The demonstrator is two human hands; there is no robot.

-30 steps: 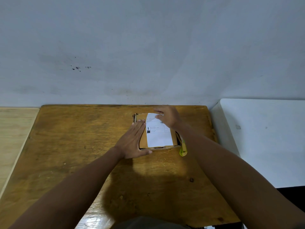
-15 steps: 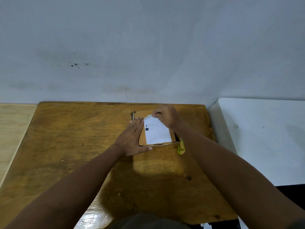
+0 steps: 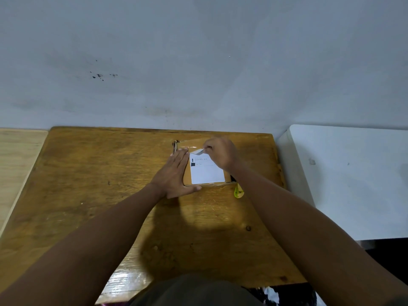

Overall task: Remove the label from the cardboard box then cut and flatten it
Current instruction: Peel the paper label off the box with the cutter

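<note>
A small brown cardboard box [image 3: 194, 144] lies flat near the far edge of the wooden table [image 3: 88, 173]. A white label [image 3: 206, 173] with black print covers most of its top. My left hand [image 3: 176, 173] lies flat, fingers together, on the box's left side, thumb along the near edge. My right hand [image 3: 221, 152] pinches the label's far edge, which is curled up off the cardboard. The box's right side is hidden under my right wrist.
A yellow-handled tool [image 3: 238, 192] pokes out beside the box's near right corner, mostly hidden by my right forearm. A white table [image 3: 344, 177] stands to the right, a pale wooden surface [image 3: 15, 160] to the left, a grey wall [image 3: 198, 62] just behind.
My right hand has lifted the label's far edge further and drawn it toward me, baring more cardboard at the far end. My left hand has stayed pressed on the box.
</note>
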